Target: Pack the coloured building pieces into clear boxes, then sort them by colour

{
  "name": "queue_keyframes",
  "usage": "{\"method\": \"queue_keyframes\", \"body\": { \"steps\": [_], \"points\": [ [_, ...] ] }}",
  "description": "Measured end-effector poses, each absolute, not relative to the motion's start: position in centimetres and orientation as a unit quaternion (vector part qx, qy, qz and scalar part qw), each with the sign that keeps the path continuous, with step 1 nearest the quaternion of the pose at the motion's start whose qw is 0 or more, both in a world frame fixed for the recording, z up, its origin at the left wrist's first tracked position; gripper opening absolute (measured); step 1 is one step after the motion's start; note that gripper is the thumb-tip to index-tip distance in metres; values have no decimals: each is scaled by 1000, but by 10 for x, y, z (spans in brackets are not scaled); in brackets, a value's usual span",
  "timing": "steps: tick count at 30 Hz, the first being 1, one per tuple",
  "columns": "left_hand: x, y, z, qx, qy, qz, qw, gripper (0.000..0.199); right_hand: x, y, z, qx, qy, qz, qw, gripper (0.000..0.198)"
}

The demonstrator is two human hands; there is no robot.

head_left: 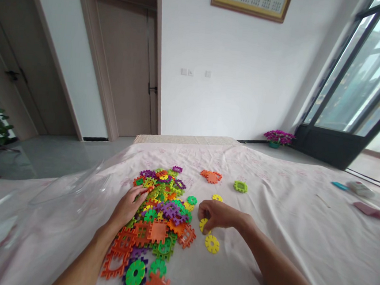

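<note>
A heap of plastic interlocking building pieces point(158, 231) in orange, green, purple and yellow lies on the cloth. My left hand point(130, 204) rests against the heap's left side with its fingers stretched over the pieces, close to a small orange piece. Right of the heap, my right hand point(217, 213) is closed with fingers curled down on a yellow notched disc point(203, 225), partly hidden by them. Another yellow notched disc point(212, 244) lies flat just nearer to me, and a further yellow disc point(217, 197) shows behind the hand.
Beyond my hands lie orange pieces point(211, 176) and a light green square frame point(240, 186). Clear plastic sheeting point(69, 187) spreads at left on the pale tablecloth point(288, 240). Toward the right edge are a blue item point(339, 185) and a pinkish flat piece point(369, 210).
</note>
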State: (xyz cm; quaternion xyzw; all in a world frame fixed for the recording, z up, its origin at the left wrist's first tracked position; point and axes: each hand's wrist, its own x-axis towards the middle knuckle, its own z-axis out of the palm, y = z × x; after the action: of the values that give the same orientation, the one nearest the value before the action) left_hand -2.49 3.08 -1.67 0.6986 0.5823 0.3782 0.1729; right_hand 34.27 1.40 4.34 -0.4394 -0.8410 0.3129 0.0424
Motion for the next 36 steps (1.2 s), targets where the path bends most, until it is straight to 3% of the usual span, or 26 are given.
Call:
{"method": "queue_keyframes", "body": {
  "steps": [4, 8, 14, 17, 25, 29, 36],
  "points": [
    [-24, 30, -15, 699, 584, 374, 173, 45, 357, 26, 38, -484, -799, 325, 143, 22],
    [-24, 30, -15, 701, 585, 371, 167, 45, 384, 42, 33, -558, -759, 232, 241, 14],
    [-27, 31, -18, 705, 582, 372, 161, 44, 413, 54, 21, -643, -721, 107, 234, 22],
    [-28, 33, -20, 705, 580, 376, 159, 44, 403, 50, 23, -627, -736, 68, 246, 17],
    [-27, 32, -18, 705, 579, 375, 164, 45, 329, 24, 28, -440, -869, 38, 222, 31],
    [-26, 31, -17, 704, 580, 374, 166, 45, 318, 23, 26, -438, -881, 31, 174, 31],
    [-27, 32, -20, 706, 580, 373, 161, 45, 323, 28, 22, -480, -860, 9, 173, 33]
  ]
}}
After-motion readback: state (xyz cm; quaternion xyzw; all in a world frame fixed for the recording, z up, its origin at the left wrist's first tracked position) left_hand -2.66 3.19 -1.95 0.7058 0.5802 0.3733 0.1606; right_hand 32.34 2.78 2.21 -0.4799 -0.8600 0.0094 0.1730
